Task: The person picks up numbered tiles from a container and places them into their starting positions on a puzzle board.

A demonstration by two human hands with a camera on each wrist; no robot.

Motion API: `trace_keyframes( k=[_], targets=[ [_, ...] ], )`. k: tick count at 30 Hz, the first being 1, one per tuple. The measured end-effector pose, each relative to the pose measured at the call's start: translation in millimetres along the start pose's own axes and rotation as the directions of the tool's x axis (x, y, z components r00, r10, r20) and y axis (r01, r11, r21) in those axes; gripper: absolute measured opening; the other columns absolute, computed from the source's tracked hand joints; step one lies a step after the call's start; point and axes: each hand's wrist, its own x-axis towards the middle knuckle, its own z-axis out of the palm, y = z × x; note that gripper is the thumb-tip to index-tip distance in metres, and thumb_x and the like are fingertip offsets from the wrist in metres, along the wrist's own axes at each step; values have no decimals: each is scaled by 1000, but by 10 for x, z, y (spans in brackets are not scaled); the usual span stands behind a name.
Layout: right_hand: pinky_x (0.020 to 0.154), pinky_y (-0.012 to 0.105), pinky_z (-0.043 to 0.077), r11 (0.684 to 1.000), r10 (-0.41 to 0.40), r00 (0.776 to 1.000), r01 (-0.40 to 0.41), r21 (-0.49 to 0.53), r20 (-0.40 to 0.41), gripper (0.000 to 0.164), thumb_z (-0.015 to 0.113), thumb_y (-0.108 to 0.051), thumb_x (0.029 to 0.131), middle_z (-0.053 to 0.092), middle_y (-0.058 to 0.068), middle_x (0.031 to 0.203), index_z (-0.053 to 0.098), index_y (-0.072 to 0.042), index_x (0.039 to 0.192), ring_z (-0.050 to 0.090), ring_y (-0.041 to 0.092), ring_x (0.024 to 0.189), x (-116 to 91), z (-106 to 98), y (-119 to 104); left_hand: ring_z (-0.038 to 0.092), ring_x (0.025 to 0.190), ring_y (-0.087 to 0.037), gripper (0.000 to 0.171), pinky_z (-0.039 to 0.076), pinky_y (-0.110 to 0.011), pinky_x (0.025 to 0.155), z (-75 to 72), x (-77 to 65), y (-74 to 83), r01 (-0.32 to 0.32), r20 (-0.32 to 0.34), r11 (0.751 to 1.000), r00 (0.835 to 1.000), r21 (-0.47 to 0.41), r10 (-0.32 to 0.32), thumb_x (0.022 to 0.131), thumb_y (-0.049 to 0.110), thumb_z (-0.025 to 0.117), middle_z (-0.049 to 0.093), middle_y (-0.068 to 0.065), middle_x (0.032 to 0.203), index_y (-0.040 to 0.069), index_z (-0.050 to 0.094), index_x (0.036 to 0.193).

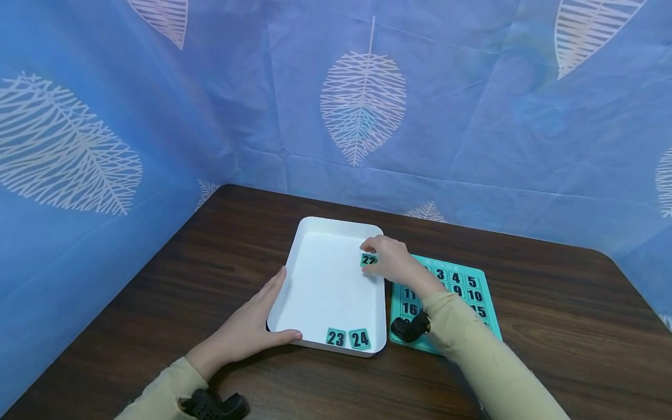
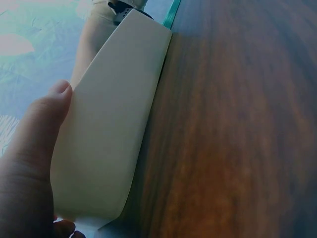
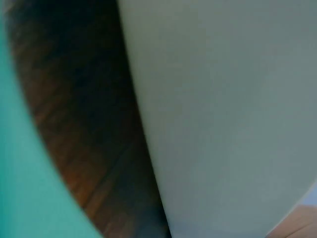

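Observation:
A shallow white tray [image 1: 325,280] lies on the table with my left hand [image 1: 244,332] at its near left corner. The fingers of that hand run along the tray's left side, and the thumb [image 2: 60,94] lies against the near wall. Inside the far right part of the tray, my right hand [image 1: 391,259] pinches a green-edged tile [image 1: 368,259] marked 22 between thumb and fingers. Tiles marked 23 [image 1: 336,337] and 24 [image 1: 360,339] lie at the tray's near edge. The right wrist view shows mainly the tray's outer wall [image 3: 223,109]; the fingertips are hidden there.
Right of the tray, a green number board [image 1: 488,309] lies partly under my right forearm. The dark wooden table [image 1: 567,315] extends around both. A blue leaf-patterned cloth [image 1: 462,116] hangs behind and to the left.

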Motion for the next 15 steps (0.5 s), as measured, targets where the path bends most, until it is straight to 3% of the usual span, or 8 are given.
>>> trace_keyframes(
  k=[11,15],
  targets=[
    [91,55,35,990,9,1000,-4,-144,30,37,71,-13,86,63,12,118,64,-4,121,57,29,108,69,61,16,18,142,-26,115,30,-59,104,2,2,-17,-5,-2,1000,1000,-8,5,71,68,69,9,-2,159,22,4,155],
    [88,52,38,991,-7,999,12,-131,39,32,70,-10,86,64,12,116,66,-4,117,58,29,107,83,82,17,19,142,-27,116,30,-60,104,1,3,-14,0,0,1000,1000,-12,0,71,68,69,9,-2,159,22,4,155]
  ],
)
